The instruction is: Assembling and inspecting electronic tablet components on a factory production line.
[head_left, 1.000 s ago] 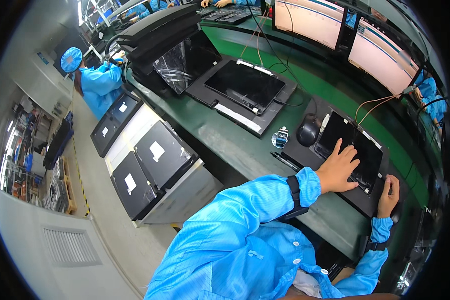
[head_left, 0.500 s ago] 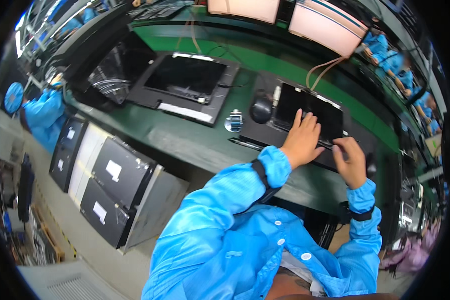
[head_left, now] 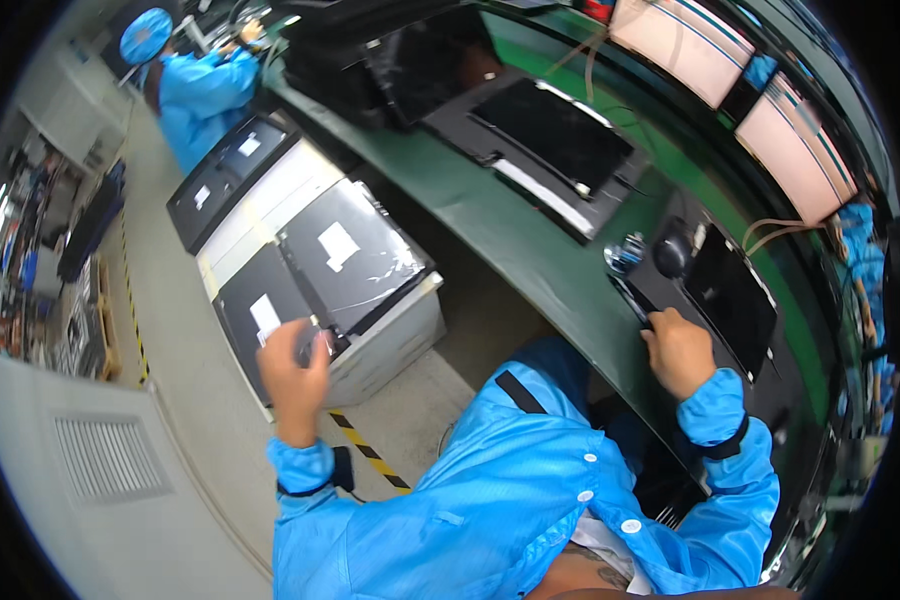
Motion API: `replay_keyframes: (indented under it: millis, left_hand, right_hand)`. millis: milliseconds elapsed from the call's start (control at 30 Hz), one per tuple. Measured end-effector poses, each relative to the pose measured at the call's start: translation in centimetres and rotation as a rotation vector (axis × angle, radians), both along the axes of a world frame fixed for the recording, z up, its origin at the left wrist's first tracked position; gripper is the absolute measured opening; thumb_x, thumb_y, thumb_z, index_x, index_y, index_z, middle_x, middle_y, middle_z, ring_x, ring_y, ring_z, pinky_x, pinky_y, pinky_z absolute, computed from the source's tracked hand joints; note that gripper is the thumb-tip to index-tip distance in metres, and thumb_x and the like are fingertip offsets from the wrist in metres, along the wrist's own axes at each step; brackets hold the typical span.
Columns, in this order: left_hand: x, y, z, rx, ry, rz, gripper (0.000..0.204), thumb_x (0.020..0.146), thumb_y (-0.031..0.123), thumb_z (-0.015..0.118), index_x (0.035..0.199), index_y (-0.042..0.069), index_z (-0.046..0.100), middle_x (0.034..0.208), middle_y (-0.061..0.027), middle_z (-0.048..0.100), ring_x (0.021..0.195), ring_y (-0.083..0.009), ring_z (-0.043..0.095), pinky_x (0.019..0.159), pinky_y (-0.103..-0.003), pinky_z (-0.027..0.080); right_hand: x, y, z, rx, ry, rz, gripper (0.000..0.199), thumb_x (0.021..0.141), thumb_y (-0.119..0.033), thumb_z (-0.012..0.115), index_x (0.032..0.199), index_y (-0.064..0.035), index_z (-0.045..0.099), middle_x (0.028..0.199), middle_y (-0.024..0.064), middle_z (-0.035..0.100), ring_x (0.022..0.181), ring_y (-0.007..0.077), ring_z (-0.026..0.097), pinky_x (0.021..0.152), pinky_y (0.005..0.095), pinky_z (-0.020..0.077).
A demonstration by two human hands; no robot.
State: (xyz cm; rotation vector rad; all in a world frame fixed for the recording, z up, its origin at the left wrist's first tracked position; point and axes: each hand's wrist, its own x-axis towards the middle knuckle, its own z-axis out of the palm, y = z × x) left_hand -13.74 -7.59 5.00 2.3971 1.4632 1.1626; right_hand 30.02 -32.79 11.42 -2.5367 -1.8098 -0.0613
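Note:
My left hand [head_left: 295,382] is over the near corner of a dark flat panel [head_left: 245,290] with a white label, lying on a pale stack at the left. Its thumb and fingers are apart, curved like a claw; whether they touch the panel I cannot tell. My right hand [head_left: 682,355] is at the near edge of the green table [head_left: 490,230], its fingers curled and closed. Beside its fingertips lies a dark pen [head_left: 629,300]; what the fingers hold, if anything, is hidden. Beyond this hand a black screen panel [head_left: 735,300] lies on a dark mat.
A black mouse [head_left: 673,247] and a shiny round metal piece [head_left: 626,254] sit near the pen. Another screen panel [head_left: 555,135] lies farther along the table. A second labelled panel [head_left: 345,250] shares the stack. A person in blue [head_left: 205,95] stands beyond; lit monitors [head_left: 795,150] line the back.
My view has turned left. My left hand has left the black screen panel and swung over to the stack. My right hand has come off the panel's corner to the table's near edge.

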Motion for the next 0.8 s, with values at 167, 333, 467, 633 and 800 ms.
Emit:
replay_keyframes:
  millis: [167,333,467,633,800]
  left_hand:
    - [-14.0,0.7,-4.0,-0.082,0.349,0.459,0.073,0.084,0.035,0.083,0.14,-0.001,0.054,0.142,-0.0244,0.053,0.132,-0.0402,0.051,0.11,-0.045,0.041]
    - [-15.4,1.6,-13.0,-0.461,-0.867,0.091,0.074,0.097,0.036,0.07,0.154,-0.001,0.041,0.156,-0.0229,0.043,0.145,-0.0382,0.041,0.121,-0.043,0.029]
    - [-13.1,-0.5,-11.8,-0.265,-0.392,0.181,0.069,0.095,0.029,0.061,0.154,0.0,0.042,0.154,-0.0243,0.045,0.144,-0.0392,0.042,0.12,-0.045,0.031]
    - [-12.8,-0.8,-11.1,-0.294,-0.432,0.236,0.07,0.088,0.026,0.061,0.151,0.001,0.045,0.151,-0.0241,0.048,0.14,-0.0404,0.045,0.118,-0.047,0.035]
    - [-12.8,-0.6,-11.4,-0.266,-0.419,0.225,0.07,0.087,0.026,0.06,0.151,0.002,0.044,0.151,-0.0235,0.045,0.137,-0.0417,0.047,0.114,-0.049,0.038]
  right_hand:
    - [-1.6,8.7,5.1,-0.362,0.612,0.19,0.019,0.082,-0.019,0.073,0.089,-0.0025,0.066,0.075,0.0146,0.065,0.07,0.0289,0.066,0.065,0.0421,0.0525]
    - [-13.5,20.6,-0.2,0.118,1.126,0.535,0.024,0.09,-0.022,0.068,0.102,-0.0015,0.069,0.074,0.0056,0.063,0.067,0.0149,0.059,0.064,0.0337,0.0493]
    - [-20.5,29.2,-6.9,0.216,1.232,0.373,0.021,0.098,-0.022,0.064,0.106,-0.0037,0.07,0.077,0.0048,0.066,0.068,0.0112,0.059,0.063,0.0297,0.0469]
    - [-23.1,32.9,-10.8,0.199,1.208,0.32,0.024,0.098,-0.024,0.063,0.104,-0.0018,0.07,0.066,0.0037,0.064,0.06,0.0107,0.059,0.057,0.0304,0.0458]
    - [-23.5,33.2,-10.8,0.189,1.156,0.277,0.023,0.096,-0.022,0.064,0.1,-0.0008,0.071,0.067,0.0069,0.066,0.061,0.012,0.062,0.057,0.0311,0.0469]
